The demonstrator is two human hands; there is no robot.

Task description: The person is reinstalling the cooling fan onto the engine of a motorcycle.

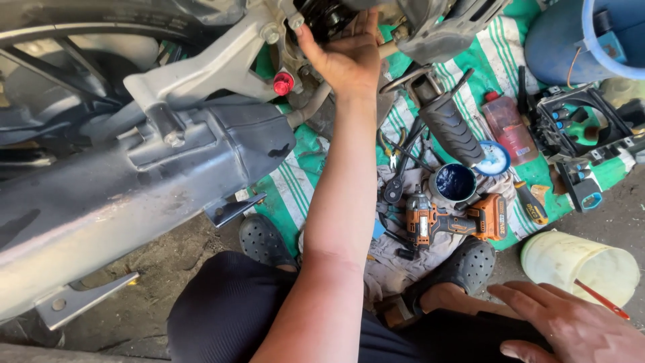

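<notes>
Left hand reaching up under a motorcycle's black round engine part.

Its fingers are pressing open against that part at the far centre, gripping nothing; the right hand is resting open on the near-right knee. An orange cordless impact wrench is lying unused on the green striped mat, so work looks unfinished.

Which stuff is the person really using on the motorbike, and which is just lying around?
In use:
left hand reaching into the motorbike underside

Lying about:
orange power drill
blue grease tub
pliers
red-capped bottle
pale bucket
right hand resting on the knee
</notes>
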